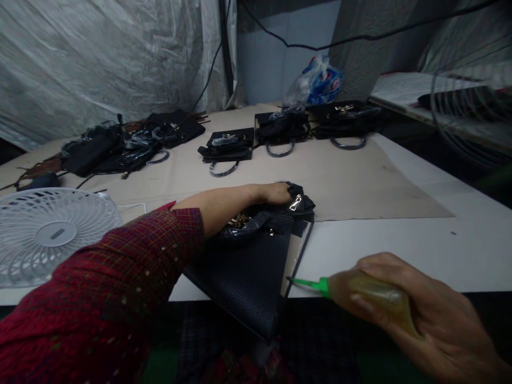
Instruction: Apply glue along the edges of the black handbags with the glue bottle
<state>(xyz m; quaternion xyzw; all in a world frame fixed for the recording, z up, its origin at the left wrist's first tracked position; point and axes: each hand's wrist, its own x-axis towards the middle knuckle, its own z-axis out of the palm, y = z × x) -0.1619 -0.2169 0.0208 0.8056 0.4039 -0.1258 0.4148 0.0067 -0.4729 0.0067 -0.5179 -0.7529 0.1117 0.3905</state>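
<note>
A black leather handbag (248,272) lies on the front edge of the table, partly overhanging it. My left hand (274,193) reaches across it in a red checked sleeve and presses down on the bag's far top part near a metal clasp; its fingers are curled over the dark material. My right hand (424,314) is closed round a soft bottle of yellowish glue (372,296). The bottle's green nozzle (308,284) points left and its tip touches the side edge of the bag.
A white table fan (52,232) lies at the left. Several black handbags (228,145) sit in a row along the far side on brown paper (360,181). A plastic bag (318,80) stands at the back. Wire fan guard at right (464,106).
</note>
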